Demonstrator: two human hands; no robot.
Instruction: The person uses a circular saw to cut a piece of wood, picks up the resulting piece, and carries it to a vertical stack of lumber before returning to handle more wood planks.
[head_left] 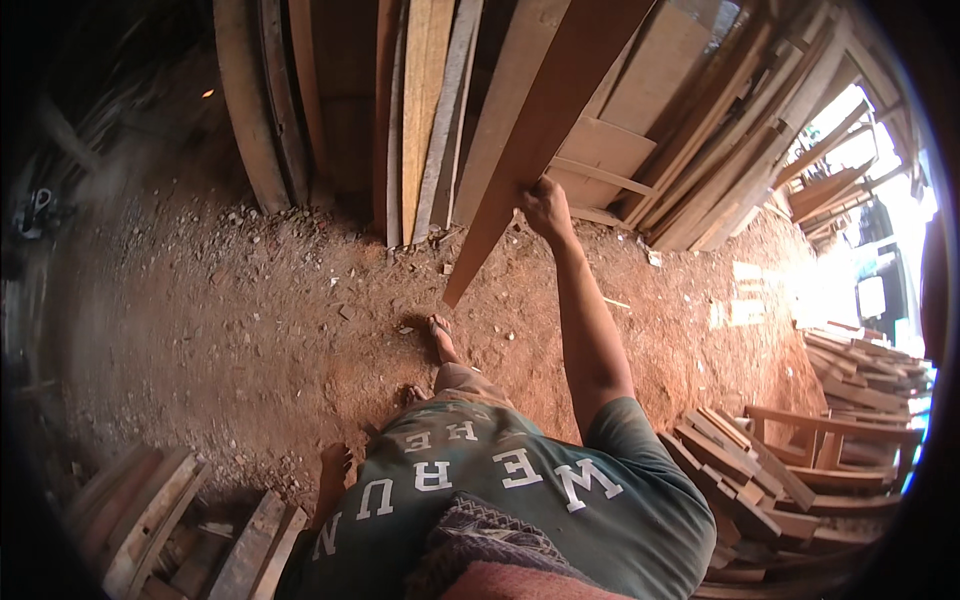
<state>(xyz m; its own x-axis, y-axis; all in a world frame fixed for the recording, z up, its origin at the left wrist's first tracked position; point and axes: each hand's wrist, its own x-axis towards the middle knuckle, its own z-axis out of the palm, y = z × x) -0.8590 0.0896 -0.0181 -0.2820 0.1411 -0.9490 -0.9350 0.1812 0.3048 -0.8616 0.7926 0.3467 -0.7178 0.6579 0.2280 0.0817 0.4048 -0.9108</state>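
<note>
Where the far left of the view darkens toward the rim, a dirt floor (250,310) shows, reddish brown and strewn with small stones and chips. Lower left: timber pieces (150,520) lie side by side, some with pale edges. Upper left: a wide upright board (245,100) stands with its lower end at the floor, darker boards just beside it.

Left hand (335,462): low, beside the body, in shadow; cannot tell whether its fingers are open or closed, and no held object can be made out. Next rightward, a narrow yellowish board (426,110) stands upright among greyer ones. Below, a sandalled foot (439,326) is planted on the floor. Behind it comes a dark green shirt (470,450) with white lettering; a patterned dark cloth (490,535) lies over its front.

Centre: a long brown plank (545,95) slants from the top edge down to a tip near the sandalled foot; contact of tip with floor cannot be told. Right hand (547,208): arm extended, fingers closed on the plank's right edge.

Right of this, flat panels (610,150) and slanting boards (740,190) lean together. Farther right, sunlight patches the floor; lower right, a wood pile (745,465) lies jumbled.
</note>
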